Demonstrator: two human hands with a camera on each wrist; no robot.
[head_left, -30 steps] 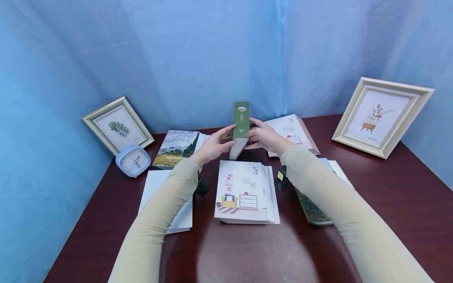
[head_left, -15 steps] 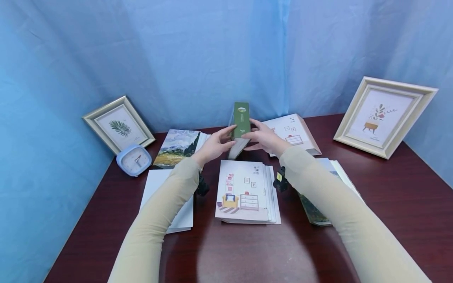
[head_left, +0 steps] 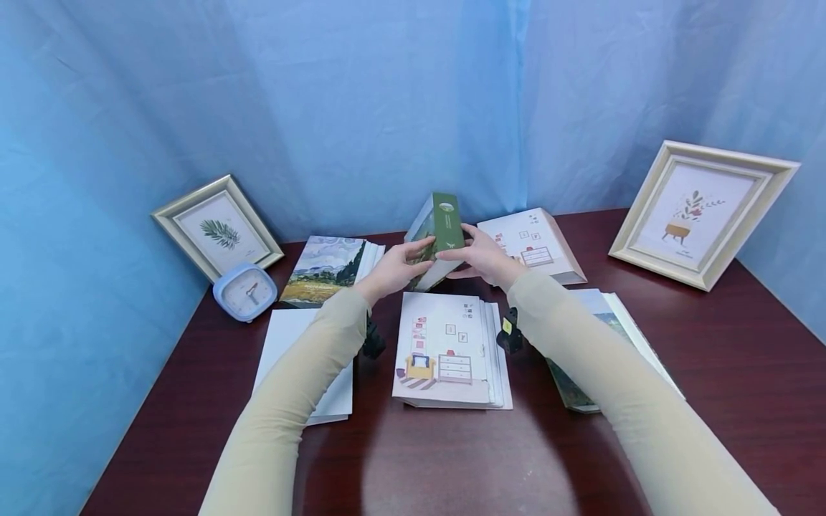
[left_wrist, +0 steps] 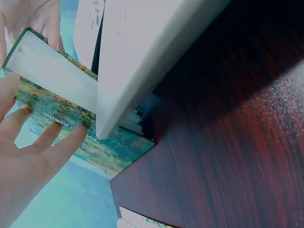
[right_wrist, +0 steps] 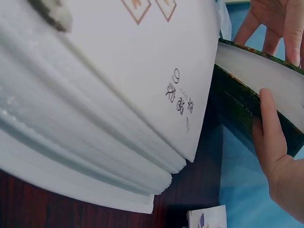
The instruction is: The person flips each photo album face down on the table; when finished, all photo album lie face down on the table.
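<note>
On the dark red table [head_left: 452, 459], the white book [head_left: 429, 347] lies flat, with the green-spined book [head_left: 445, 226] at its 12 o'clock, spine-up and tilted. The right hand [head_left: 485, 253], partly open, holds this book between thumb and fingers, at its 10 o'clock; the left hand [head_left: 399, 268], fingers spread and nearly straight, presses the cover, book at its 2 o'clock.

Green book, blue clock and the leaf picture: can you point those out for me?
Green book [head_left: 447, 223]: head view, on its spine.
Blue clock [head_left: 245, 292]: head view, on its dial.
Leaf picture [head_left: 220, 233]: head view, on the printed leaf.
</note>
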